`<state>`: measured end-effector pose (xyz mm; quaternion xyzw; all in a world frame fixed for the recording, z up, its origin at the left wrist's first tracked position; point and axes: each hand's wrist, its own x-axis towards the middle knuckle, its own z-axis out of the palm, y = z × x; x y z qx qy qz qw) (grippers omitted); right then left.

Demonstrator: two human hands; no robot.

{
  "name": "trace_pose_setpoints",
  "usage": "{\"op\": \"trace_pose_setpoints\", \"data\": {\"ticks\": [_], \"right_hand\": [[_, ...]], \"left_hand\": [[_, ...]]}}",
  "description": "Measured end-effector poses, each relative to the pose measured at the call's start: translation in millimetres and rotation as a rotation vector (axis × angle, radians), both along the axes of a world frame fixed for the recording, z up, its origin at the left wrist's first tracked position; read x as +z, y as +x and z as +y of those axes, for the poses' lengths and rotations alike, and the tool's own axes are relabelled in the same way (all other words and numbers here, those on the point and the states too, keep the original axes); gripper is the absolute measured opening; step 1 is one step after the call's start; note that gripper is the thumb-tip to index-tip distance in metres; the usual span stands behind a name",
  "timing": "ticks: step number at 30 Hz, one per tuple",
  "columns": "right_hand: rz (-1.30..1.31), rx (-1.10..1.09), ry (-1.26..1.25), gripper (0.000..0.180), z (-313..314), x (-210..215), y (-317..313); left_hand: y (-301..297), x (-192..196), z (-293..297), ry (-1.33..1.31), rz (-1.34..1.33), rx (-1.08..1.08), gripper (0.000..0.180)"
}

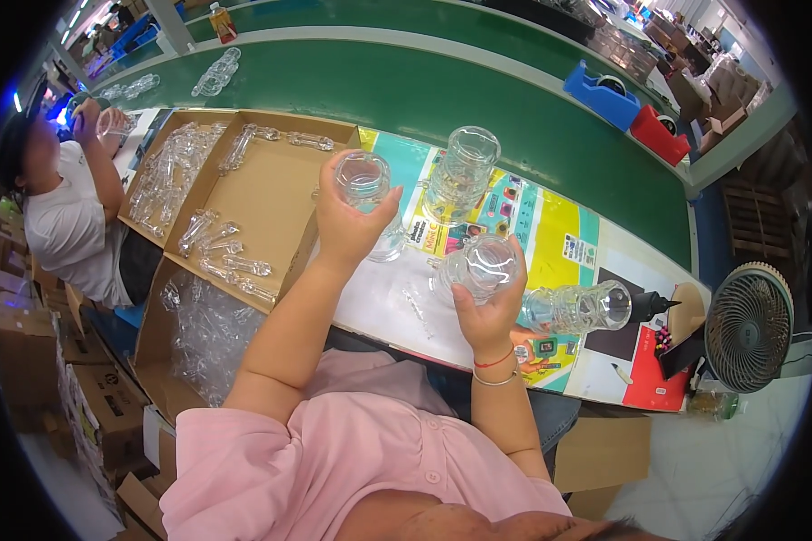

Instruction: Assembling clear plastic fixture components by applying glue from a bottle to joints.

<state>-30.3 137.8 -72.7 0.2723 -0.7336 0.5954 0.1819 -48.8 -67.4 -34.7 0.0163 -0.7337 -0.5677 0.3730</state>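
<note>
My left hand (350, 224) is wrapped round a clear glass vessel (364, 176), its round end turned up. Closed on a second clear glass vessel (485, 263) is my right hand (493, 317), a little nearer to me and to the right. Behind and between them, a taller ribbed glass vessel (461, 173) stands upright on the printed table cover. Another ribbed glass vessel (576, 308) lies on its side just right of my right hand. I cannot make out the lower parts of the held pieces, which overlap the table and my fingers.
A cardboard tray (275, 194) with small glass tubes stands left, beside a box of plastic bags (209, 334). Right are a black-tipped bottle (651, 307) and a fan (749, 326). Tape dispensers (602, 95) sit behind. A co-worker (72, 207) sits at far left.
</note>
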Motion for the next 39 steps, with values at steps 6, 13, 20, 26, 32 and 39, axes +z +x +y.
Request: {"op": "trace_pose_setpoints", "data": {"ticks": [6,13,20,26,32,39], "right_hand": [[-0.001,-0.013,0.014,0.084,0.2,-0.7,0.2],[-0.020,0.000,-0.009,0.085,0.5,0.0,0.6],[-0.031,-0.011,-0.002,0.085,1.1,-2.3,0.9],[-0.023,-0.011,-0.013,0.085,0.9,-3.4,1.2],[-0.013,-0.043,0.165,0.086,3.3,13.8,-0.1],[0.207,-0.161,0.187,0.087,7.1,26.8,8.2]], "left_hand": [[1.0,-6.8,1.0,-0.067,0.053,0.031,0.063],[4.2,-10.5,0.8,-0.110,0.092,0.042,0.065],[7.2,-9.6,1.1,-0.087,0.034,-0.003,0.064],[8.1,-8.4,0.8,-0.073,0.045,-0.027,0.065],[11.9,-4.1,-0.8,-0.017,-0.071,-0.004,0.073],[60.7,-1.7,-2.7,-0.376,-0.086,0.152,0.096]]}}
